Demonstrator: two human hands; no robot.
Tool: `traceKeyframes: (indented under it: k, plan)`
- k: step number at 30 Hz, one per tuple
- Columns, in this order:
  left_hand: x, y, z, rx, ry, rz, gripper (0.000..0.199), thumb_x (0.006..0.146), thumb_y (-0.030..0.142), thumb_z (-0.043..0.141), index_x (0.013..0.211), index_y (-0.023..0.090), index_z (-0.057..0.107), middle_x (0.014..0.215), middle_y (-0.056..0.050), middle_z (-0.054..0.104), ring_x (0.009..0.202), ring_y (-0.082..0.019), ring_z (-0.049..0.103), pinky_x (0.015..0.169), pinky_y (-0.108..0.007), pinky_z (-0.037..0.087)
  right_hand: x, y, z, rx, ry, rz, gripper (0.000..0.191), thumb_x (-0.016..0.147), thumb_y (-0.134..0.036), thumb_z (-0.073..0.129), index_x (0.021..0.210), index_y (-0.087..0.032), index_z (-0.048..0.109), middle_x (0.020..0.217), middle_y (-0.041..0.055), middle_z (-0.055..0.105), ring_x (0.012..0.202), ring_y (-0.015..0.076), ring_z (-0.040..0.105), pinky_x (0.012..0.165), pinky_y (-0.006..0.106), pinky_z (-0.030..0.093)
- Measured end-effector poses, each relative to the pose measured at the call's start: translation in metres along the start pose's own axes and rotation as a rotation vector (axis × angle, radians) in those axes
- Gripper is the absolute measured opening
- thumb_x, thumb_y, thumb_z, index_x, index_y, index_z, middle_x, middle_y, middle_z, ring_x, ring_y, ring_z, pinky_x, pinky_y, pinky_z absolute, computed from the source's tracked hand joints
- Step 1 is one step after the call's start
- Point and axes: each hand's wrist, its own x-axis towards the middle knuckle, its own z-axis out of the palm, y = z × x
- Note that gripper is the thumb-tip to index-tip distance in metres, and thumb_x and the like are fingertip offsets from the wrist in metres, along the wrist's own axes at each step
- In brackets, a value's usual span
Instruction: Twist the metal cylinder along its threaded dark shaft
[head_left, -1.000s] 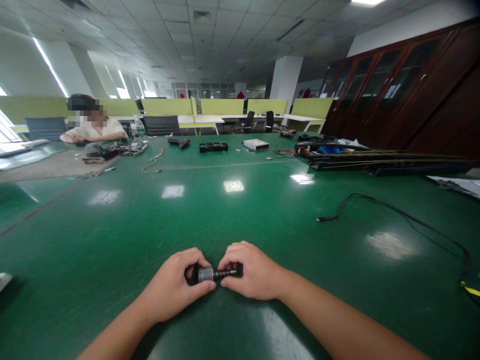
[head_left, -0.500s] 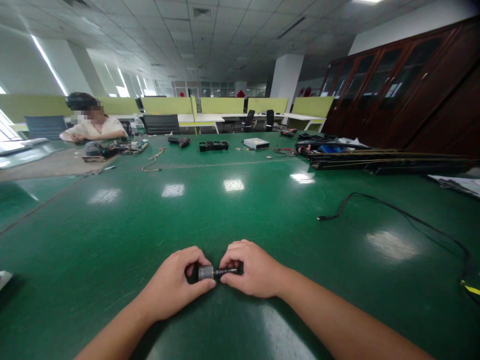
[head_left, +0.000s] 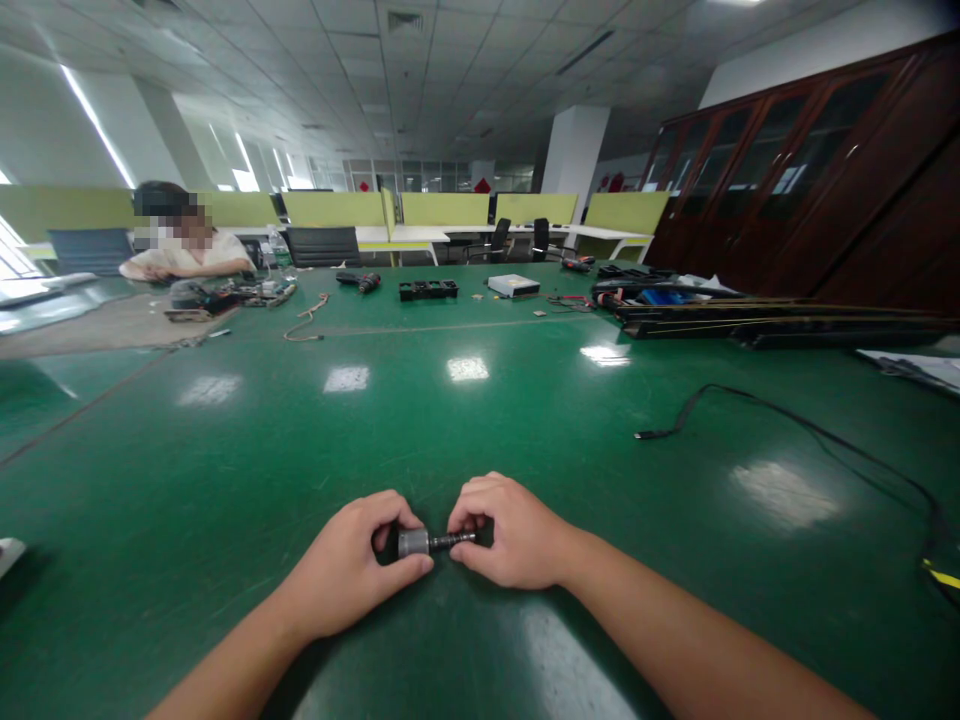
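Observation:
Low over the green table at the front, my left hand (head_left: 367, 560) closes its thumb and fingers around a short grey metal cylinder (head_left: 413, 543). A thin, dark, ridged shaft (head_left: 441, 542) sticks out of the cylinder's right end and lies almost level. My right hand (head_left: 502, 530) pinches the far part of this shaft between thumb and fingers, its fingers curled. A small gap with bare shaft in it separates the two hands. The left end of the cylinder is hidden in my left palm.
A black cable (head_left: 795, 415) curves across the right side. Farther back lie a power drill (head_left: 358, 282), a black frame (head_left: 427, 291), a white box (head_left: 513, 286) and a pile of dark strips (head_left: 720, 318). A person (head_left: 191, 245) sits at the far left.
My right hand has shifted slightly right and up along the shaft, widening the gap between the hands. My left hand has barely moved and keeps its grip on the cylinder.

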Motion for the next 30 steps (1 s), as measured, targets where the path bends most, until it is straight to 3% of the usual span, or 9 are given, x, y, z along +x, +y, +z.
traceKeyframes:
  k: [30]
  plan:
    - [-0.0004, -0.0006, 0.0001, 0.011, -0.004, -0.023, 0.019, 0.080, 0.039, 0.067, 0.088, 0.021, 0.067, 0.076, 0.002, 0.057, 0.072, -0.017, 0.053, 0.065, -0.026, 0.036, 0.0012, 0.0079, -0.0053, -0.022, -0.008, 0.000, 0.011, 0.064, -0.014, 0.074, 0.069, -0.018, 0.065, 0.066, -0.0035, 0.061, 0.066, 0.0128, 0.057, 0.071, 0.027, 0.039]
